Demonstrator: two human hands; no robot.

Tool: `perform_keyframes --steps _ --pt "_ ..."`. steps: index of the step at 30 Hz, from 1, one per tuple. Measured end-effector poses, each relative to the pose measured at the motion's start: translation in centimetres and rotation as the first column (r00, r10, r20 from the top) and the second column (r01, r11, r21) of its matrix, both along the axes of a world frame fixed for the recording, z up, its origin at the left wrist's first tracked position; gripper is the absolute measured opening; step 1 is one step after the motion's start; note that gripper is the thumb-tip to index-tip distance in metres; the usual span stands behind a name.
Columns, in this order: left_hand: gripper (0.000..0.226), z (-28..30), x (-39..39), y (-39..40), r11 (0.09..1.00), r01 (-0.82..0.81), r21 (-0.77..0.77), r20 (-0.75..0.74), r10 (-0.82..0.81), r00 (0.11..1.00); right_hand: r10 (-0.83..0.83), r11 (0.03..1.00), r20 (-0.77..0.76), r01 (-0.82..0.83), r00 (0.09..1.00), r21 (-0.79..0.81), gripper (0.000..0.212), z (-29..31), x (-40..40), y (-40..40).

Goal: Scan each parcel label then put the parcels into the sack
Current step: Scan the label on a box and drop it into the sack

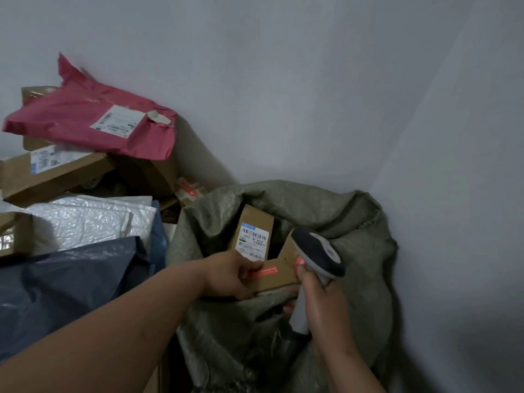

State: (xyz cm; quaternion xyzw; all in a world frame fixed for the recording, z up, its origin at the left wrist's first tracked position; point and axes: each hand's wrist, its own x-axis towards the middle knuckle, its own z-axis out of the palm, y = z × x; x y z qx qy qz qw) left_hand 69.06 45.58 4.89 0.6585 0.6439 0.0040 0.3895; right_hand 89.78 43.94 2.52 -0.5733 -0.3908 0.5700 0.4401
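My left hand [226, 276] grips a small cardboard box [273, 276] by its near left edge, my thumb on its top beside the red tape, holding it just inside the mouth of the green sack [360, 231]. My right hand [320, 304] is wrapped around the handle of the scanner [319, 251], just right of the box. Another labelled box [253, 231] stands upright deeper in the sack, behind the one I hold.
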Motion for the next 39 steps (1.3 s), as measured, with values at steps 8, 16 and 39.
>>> perform_keyframes --steps 8,16,39 --pt "0.062 -2.4 -0.6 -2.2 0.974 -0.004 -0.226 -0.101 -0.019 0.995 0.084 0.987 0.059 -0.076 0.995 -0.139 0.029 -1.4 -1.1 -0.5" --pt "0.035 -2.1 -2.1 -4.1 0.984 -0.113 0.136 -0.281 0.148 0.948 0.213 0.974 0.201 -0.192 0.956 -0.118 0.049 0.2 -3.2 0.3" --pt "0.089 2.6 -35.4 -24.0 0.441 -0.699 0.564 -0.140 0.884 0.445 0.594 0.803 -0.052 -0.596 0.803 -0.025 0.023 7.5 -36.7 -11.8"
